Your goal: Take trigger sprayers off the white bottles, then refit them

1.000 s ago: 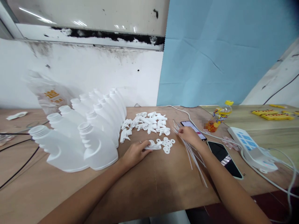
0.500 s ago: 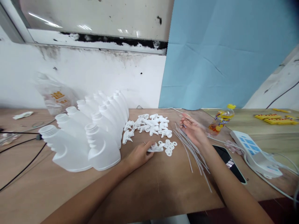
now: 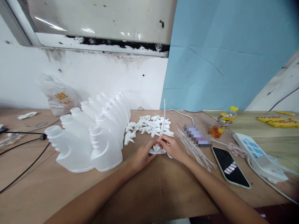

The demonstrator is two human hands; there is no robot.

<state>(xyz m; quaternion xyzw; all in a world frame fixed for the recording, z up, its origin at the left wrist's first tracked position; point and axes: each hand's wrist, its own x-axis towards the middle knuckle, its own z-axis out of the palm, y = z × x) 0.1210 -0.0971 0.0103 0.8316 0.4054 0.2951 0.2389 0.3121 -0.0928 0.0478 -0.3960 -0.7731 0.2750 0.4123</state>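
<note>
Two rows of white plastic handled bottles (image 3: pixel 106 155) are being carried by the brown tabletop (image 3: pixel 140 193). To their right, a white plastic trigger sprayer head (image 3: pixel 156 151) is being pinched by the fingers of the left hand (image 3: pixel 143 155), while a thin white plastic tube (image 3: pixel 164 115) is being held upright at it, pinched by the fingers of the right hand (image 3: pixel 173 147), its lower end being hidden.

Bottles (image 3: pixel 101 149) stand in two rows on the left of the worktop (image 3: pixel 140 193), before a bag (image 3: pixel 61 99). Spray heads (image 3: pixel 152 128) lie to their right, toward the rear edge; right of these lie tubes (image 3: pixel 195 153), then a phone (image 3: pixel 231 168) before a drink bottle (image 3: pixel 224 121).
</note>
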